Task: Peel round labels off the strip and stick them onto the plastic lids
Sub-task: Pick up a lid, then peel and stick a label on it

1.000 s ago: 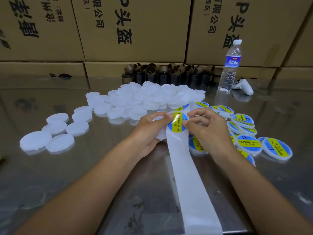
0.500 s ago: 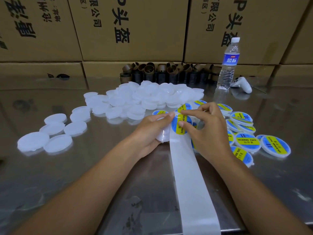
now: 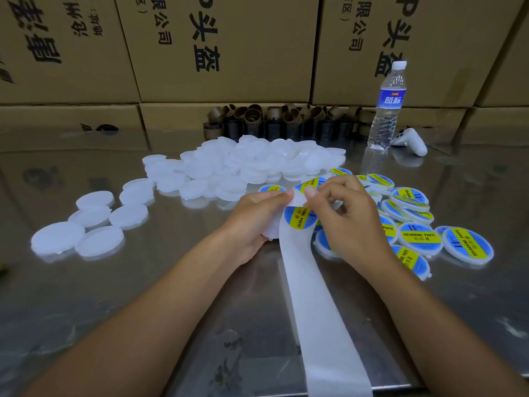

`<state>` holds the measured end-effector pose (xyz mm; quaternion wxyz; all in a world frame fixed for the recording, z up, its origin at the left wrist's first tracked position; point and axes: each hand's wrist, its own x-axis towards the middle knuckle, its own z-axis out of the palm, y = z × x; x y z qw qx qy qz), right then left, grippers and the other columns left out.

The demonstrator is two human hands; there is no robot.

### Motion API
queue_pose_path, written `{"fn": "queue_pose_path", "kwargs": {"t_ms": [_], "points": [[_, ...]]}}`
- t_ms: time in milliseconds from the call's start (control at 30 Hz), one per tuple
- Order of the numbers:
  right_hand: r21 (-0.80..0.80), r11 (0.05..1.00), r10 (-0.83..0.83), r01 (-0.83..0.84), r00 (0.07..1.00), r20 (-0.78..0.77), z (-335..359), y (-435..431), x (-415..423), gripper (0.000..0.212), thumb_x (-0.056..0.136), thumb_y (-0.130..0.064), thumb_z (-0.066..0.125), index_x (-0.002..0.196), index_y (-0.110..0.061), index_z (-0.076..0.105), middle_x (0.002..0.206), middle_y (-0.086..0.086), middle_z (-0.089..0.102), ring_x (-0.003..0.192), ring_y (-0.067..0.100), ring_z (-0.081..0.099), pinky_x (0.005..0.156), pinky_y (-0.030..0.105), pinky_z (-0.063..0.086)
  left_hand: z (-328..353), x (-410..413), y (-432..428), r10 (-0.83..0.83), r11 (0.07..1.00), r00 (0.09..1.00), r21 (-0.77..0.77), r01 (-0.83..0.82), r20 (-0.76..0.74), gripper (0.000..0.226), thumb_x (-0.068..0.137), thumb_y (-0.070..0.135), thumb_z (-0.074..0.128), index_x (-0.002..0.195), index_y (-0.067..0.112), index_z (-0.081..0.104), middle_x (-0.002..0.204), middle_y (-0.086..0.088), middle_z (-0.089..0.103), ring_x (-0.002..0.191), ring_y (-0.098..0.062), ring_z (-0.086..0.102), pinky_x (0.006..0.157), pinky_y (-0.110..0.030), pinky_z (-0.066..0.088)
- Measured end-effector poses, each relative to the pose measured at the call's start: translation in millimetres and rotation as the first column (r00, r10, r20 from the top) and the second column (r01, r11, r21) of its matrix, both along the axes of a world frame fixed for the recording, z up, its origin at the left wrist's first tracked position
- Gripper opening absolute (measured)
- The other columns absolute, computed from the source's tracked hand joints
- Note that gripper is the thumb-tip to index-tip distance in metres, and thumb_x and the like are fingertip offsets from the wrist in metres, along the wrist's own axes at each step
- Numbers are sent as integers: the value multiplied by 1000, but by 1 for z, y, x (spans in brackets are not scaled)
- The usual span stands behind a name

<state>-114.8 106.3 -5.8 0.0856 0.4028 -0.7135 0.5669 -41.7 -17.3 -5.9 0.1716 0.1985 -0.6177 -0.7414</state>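
A white backing strip (image 3: 317,305) runs from the table's near edge up to my hands. A round blue and yellow label (image 3: 299,220) sits on it just below my fingertips. My left hand (image 3: 254,217) pinches the strip's top edge and also holds a white plastic lid (image 3: 270,232) underneath. My right hand (image 3: 347,219) pinches the strip's top edge from the right with thumb and forefinger. Plain white lids (image 3: 257,164) are heaped behind my hands. Labelled lids (image 3: 419,237) lie to the right.
More plain lids (image 3: 94,222) lie scattered at the left on the shiny metal table (image 3: 171,282). A water bottle (image 3: 386,107), a white controller (image 3: 412,141) and a row of brown cardboard cores (image 3: 286,121) stand at the back before stacked cardboard boxes (image 3: 223,47).
The label has slid down the strip away from my fingertips as both hands drew the strip upward. My fingers now pinch bare backing above the label.
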Motion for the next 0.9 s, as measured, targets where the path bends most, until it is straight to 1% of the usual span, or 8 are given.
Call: {"fn": "queue_pose_path", "kwargs": {"t_ms": [167,233,300,433,533,600,767,900], "points": [[-106,994,-10,37,969,246,7,0,-4,55,98,-39,41,47,-19,45,70,-1,47,57,-2,46,59,7,34,-1,-1,2,125,987,992,-97,-124,2,26,93,20,62,107,-1,67,116,-22,66,93,-27,62,95,-47,48],[-212,971,-22,108,927,374,9,0,-6,54,99,-41,39,50,-20,32,56,-5,35,48,4,33,49,14,31,-2,-2,1,153,980,988,-134,-149,22,23,91,22,64,103,3,69,115,-19,67,93,-25,61,90,-40,49],[-341,924,-5,174,896,444,11,2,-7,49,99,-40,39,55,-20,32,52,-9,34,51,6,33,54,20,34,-2,-3,2,162,976,986,-150,-155,35,21,91,23,64,102,6,70,114,-16,68,91,-23,60,82,-36,48],[-405,914,93,33,953,288,15,4,-3,32,92,-44,36,81,-28,61,84,-5,56,71,10,54,68,23,44,-1,-2,2,177,973,984,-156,-169,33,20,90,25,66,98,8,71,111,-14,68,87,-22,59,75,-31,46],[-255,959,157,-122,980,121,10,3,2,28,89,-47,32,109,-49,52,102,-10,56,79,8,66,74,17,48,-1,-2,1,176,975,984,-139,-172,22,19,90,24,66,97,7,70,106,-14,69,80,-21,60,67,-27,47],[-152,975,167,-159,985,43,6,3,4,30,90,-49,32,117,-56,42,103,-18,55,87,4,66,75,16,46,0,-1,1,173,975,985,-144,-170,11,16,90,24,65,94,8,69,98,-11,68,74,-19,58,56,-20,43],[-99,982,167,-162,985,48,3,4,4,32,92,-56,33,124,-56,33,105,-18,57,92,0,64,76,10,43,2,-1,-1,228,969,974,-100,-227,8,10,93,19,62,93,9,66,91,-12,69,72,-22,64,70,-34,54],[-86,985,152,-147,987,59,2,5,3,35,85,-56,32,120,-59,33,94,-19,59,93,9,65,80,22,45,5,-1,-7,294,955,955,-26,-295,-47,12,96,20,57,93,9,61,82,-5,67,60,-14,65,48,-21,50]]}}
